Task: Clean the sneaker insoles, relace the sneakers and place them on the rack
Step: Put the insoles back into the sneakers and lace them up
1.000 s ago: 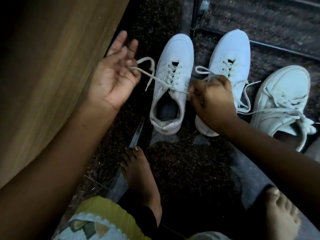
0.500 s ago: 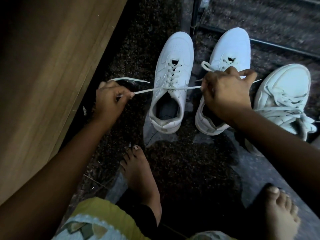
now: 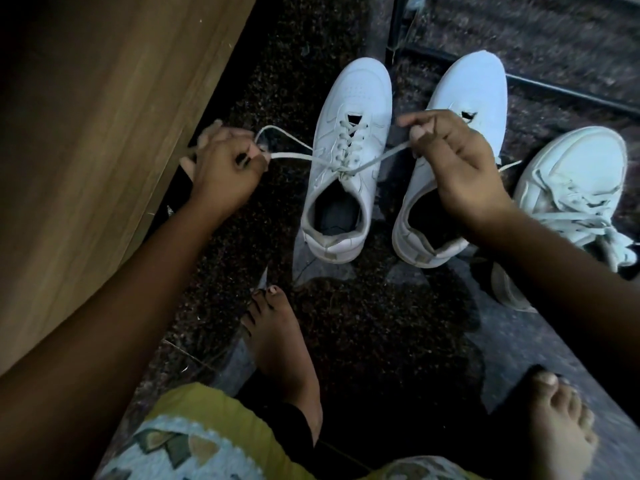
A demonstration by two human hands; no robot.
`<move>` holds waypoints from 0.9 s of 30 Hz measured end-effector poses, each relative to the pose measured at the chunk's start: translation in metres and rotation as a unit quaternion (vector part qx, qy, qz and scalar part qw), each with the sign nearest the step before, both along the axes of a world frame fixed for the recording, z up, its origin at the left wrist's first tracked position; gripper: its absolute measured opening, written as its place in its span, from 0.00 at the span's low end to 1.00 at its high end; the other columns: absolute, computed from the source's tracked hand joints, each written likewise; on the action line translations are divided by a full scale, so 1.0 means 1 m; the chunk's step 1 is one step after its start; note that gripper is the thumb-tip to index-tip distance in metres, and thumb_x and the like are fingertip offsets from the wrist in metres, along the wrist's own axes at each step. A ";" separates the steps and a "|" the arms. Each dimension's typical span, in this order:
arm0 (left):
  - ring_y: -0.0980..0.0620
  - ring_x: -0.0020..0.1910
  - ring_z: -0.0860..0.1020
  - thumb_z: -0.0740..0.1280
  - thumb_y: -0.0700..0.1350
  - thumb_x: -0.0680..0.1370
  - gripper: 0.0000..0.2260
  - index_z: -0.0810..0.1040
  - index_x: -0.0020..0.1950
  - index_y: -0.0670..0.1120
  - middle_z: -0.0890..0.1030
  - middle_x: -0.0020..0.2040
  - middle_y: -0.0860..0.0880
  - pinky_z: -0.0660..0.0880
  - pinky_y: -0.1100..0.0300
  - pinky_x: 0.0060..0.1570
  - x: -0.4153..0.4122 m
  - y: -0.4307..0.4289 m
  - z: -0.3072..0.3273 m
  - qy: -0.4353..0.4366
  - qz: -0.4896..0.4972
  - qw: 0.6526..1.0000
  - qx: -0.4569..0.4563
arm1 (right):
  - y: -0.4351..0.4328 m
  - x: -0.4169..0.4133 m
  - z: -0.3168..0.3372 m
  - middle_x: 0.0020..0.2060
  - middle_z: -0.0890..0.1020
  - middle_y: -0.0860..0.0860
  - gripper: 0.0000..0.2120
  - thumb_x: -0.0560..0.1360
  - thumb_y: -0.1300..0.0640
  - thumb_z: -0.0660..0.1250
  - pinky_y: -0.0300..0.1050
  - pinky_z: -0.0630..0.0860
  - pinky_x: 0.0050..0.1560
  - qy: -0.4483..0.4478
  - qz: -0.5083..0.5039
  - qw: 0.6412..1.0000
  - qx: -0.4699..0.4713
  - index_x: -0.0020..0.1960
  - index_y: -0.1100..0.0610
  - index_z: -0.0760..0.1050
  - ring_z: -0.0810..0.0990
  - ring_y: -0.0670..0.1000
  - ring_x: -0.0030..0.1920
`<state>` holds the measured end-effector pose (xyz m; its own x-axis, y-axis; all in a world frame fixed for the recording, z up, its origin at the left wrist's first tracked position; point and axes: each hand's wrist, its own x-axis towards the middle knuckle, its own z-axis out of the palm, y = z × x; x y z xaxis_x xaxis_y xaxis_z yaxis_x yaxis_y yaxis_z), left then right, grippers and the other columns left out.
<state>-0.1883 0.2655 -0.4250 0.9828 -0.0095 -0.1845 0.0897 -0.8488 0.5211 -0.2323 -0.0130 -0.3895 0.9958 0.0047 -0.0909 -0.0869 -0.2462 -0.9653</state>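
Note:
Three white sneakers stand on the dark speckled floor. The left sneaker (image 3: pixel 349 109) is laced up to its top eyelets, and its white lace (image 3: pixel 294 155) runs out sideways to both hands. My left hand (image 3: pixel 225 168) grips the left lace end just beside the wooden panel. My right hand (image 3: pixel 453 164) pinches the right lace end above the middle sneaker (image 3: pixel 467 88), hiding its laces. The third sneaker (image 3: pixel 575 174) sits at the right with loose laces. A dark insole lies inside the left sneaker.
A wooden furniture panel (image 3: pixel 104 133) fills the left side. Black metal rack bars (image 3: pixel 554 88) run across the floor behind the sneakers. My bare feet (image 3: pixel 277 337) rest on the floor in front of them, with a yellow patterned garment at the bottom edge.
Both hands have pulled the lace ends apart, left hand out toward the wooden panel and right hand rightward. The lace ends now cross above the sneaker's opening.

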 end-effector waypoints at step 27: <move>0.49 0.41 0.82 0.75 0.40 0.68 0.11 0.81 0.49 0.48 0.79 0.42 0.53 0.80 0.59 0.41 -0.015 -0.086 0.046 -0.019 -0.034 0.954 -0.298 | 0.039 0.007 -0.006 0.34 0.83 0.51 0.14 0.70 0.73 0.68 0.40 0.78 0.40 0.119 0.003 0.953 0.279 0.49 0.59 0.69 0.83 0.48 0.34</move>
<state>-0.2035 0.1797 -0.3786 0.9820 -0.1660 -0.0907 0.0163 -0.4033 0.9149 -0.2251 0.0256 -0.3952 0.9472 0.1240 -0.2958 -0.3199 0.2981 -0.8994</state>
